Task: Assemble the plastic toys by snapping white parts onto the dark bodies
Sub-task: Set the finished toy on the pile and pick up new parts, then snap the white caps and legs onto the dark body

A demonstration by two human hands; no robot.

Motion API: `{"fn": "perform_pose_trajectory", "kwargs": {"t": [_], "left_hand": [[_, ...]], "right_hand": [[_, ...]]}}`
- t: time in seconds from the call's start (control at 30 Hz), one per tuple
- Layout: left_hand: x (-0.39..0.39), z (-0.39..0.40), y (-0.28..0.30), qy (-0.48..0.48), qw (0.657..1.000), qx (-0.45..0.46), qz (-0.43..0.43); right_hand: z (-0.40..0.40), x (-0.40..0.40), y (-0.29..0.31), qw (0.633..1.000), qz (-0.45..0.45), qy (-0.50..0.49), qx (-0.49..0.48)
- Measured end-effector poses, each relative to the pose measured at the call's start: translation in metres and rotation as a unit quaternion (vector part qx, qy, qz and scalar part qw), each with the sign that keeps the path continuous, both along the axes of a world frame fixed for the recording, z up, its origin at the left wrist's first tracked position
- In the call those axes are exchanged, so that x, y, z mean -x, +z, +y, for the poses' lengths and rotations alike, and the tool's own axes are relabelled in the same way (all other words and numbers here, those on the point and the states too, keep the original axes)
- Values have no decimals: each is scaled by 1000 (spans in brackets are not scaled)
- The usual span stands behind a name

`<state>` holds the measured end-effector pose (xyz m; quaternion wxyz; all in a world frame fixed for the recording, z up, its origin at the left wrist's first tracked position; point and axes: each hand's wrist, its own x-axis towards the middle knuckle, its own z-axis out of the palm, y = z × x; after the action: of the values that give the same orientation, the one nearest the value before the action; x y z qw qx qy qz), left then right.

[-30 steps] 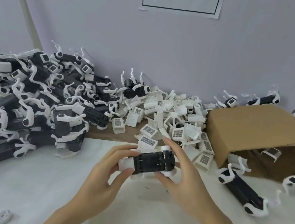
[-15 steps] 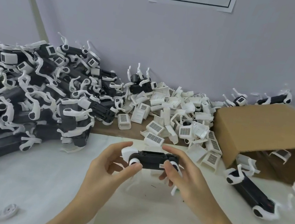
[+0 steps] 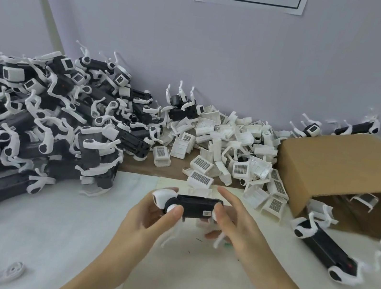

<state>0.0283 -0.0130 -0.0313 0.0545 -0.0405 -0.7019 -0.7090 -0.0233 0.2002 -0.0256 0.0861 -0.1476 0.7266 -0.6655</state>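
Above the bench, at mid-frame: a dark body is held level in the air between both hands.
Landmark: every place below is given from that dark body.
Left hand: at the body's left end, thumb and fingers curled round the white rounded cap there, gripping it.
Right hand: at the right end, index finger stretched out above; whether the lower fingers actually clasp the body I cannot tell.
Risk: with one firm grip only, the body could twist or drop; the thin white legs hanging below look easy to bend or pop off under a squeeze.
Look of the toy: short black bar, small label on its front, white joints at both ends, legs blurred.
White parts: heaped just behind the body.
Finished toys: piled well to its left.
Cardboard box: off to its right, another toy lying before it.
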Motion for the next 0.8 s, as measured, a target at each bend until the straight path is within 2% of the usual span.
{"fn": "perform_pose_trajectory", "kwargs": {"t": [0.07, 0.13, 0.23, 0.3, 0.4, 0.57, 0.67, 0.73, 0.8], "left_hand": [[-1, -4, 0, -25, 999, 26, 22], [-1, -9, -2, -48, 991, 106, 69], [3, -16, -10, -67, 943, 297, 135], [3, -15, -10, -42, 912, 376, 158], [9, -13, -13, 38, 873, 416, 250], [12, -11, -12, 86, 862, 381, 322], [11, -10, -10, 90, 822, 403, 392], [12, -12, -11, 81, 792, 434, 421], [13, -14, -13, 73, 773, 464, 426]], "right_hand": [[1, 2, -2, 999, -28, 2, 25], [2, 2, -2, 998, -34, 8, 56], [3, 1, 2, 999, -8, -15, 48], [6, 3, 1, 998, 10, -43, 51], [9, 2, 1, 995, 55, -62, 54], [3, 0, 2, 992, 65, -104, 20], [2, -1, 7, 994, -45, -97, -18], [2, 2, 10, 988, -140, -38, 59], [1, 3, 9, 978, -168, -16, 121]]}}
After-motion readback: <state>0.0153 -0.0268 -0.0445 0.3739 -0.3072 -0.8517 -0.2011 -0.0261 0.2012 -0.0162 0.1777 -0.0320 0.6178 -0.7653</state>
